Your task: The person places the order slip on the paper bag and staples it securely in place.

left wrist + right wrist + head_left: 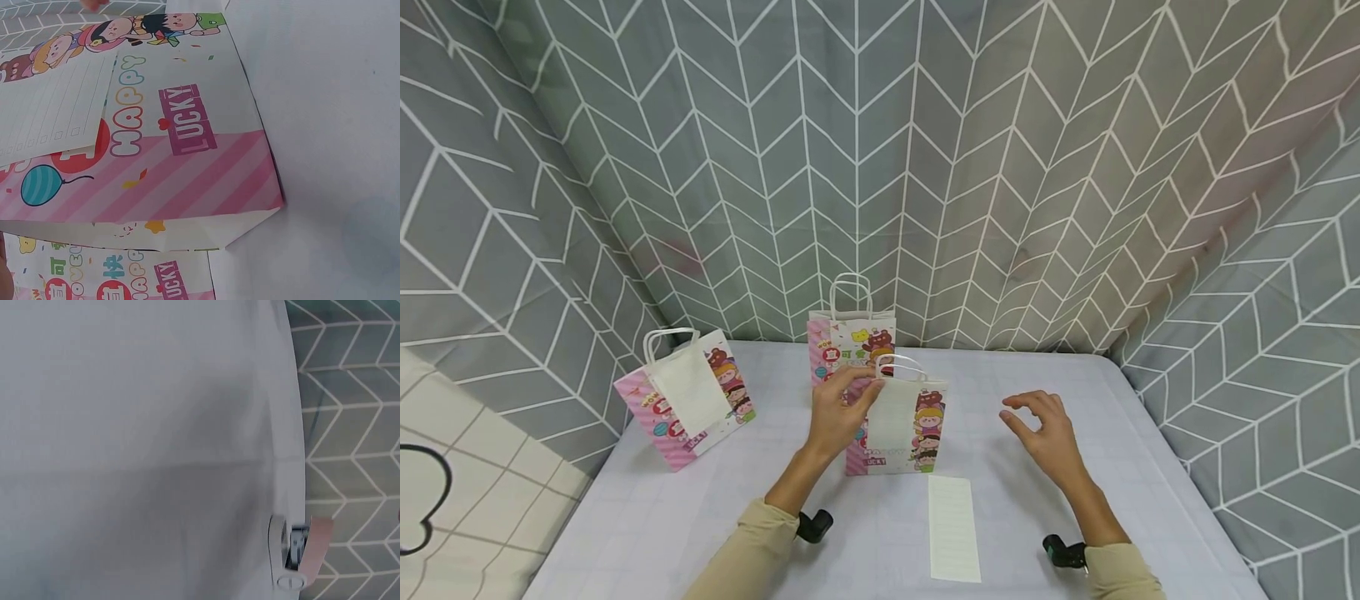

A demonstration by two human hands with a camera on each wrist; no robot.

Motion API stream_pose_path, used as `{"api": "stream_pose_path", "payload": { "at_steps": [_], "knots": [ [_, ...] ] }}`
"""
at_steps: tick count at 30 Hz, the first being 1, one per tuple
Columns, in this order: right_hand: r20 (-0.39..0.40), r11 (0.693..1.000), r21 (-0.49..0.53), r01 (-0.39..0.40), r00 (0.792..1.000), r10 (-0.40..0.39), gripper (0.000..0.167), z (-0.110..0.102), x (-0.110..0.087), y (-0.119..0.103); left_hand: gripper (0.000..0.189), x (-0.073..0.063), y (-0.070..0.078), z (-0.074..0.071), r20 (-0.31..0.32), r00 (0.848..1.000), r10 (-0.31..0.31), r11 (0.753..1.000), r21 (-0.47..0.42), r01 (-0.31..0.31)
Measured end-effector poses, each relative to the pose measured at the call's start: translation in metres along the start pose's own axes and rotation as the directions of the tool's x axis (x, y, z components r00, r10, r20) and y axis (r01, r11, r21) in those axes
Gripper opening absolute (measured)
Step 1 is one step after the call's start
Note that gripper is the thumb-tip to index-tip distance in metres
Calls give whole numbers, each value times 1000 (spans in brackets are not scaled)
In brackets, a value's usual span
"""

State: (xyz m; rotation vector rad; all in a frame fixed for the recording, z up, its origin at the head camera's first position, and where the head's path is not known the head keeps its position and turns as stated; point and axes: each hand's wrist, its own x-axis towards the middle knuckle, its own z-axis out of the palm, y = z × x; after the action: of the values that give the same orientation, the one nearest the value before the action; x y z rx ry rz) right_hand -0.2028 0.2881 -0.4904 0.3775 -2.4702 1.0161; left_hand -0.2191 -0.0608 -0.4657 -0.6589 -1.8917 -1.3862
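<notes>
A paper gift bag (895, 467) with a pink striped, cartoon-printed front stands mid-table. My left hand (835, 421) pinches its top left edge by the white twisted handle (902, 360). A ruled paper slip (891, 421) lies against the bag's front under those fingertips. The left wrist view shows the slip's lines and checkboxes (62, 115). My right hand (1048, 437) hovers to the right, thumb and forefinger curved and apart, nothing visible between them. In the right wrist view sits a small white and pink two-armed tool (290, 556), like a mini stapler; no fingers touch it there.
Another ruled slip (953, 529) lies flat in front of the bag. A second gift bag (852, 333) stands behind. A third gift bag (643, 400), with a slip (692, 392) on its front, tilts at the left. The white-clothed table (602, 542) ends at a patterned curtain (970, 183).
</notes>
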Motion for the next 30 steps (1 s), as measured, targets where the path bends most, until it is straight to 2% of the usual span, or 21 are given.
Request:
{"api": "stream_pose_path", "payload": {
  "at_steps": [6,10,19,24,30],
  "knots": [
    [109,994,-25,-105,988,107,35,-15,-1,18,22,1,2,0,-20,1000,1,1000,-3,-1],
    [152,986,-75,-151,975,161,44,-22,-2,31,20,1,1,-1,-19,1000,0,1000,0,0],
    [196,951,-232,-204,948,251,61,-32,-14,51,14,0,-1,-2,17,1000,-8,1000,-16,9],
    [224,936,-250,-249,925,306,67,-35,-19,60,14,-1,0,-2,24,999,-20,1000,-11,20],
    [241,909,-261,-326,889,389,78,-36,-20,65,14,0,-2,-1,19,1000,-18,1000,-10,18]
  ]
}}
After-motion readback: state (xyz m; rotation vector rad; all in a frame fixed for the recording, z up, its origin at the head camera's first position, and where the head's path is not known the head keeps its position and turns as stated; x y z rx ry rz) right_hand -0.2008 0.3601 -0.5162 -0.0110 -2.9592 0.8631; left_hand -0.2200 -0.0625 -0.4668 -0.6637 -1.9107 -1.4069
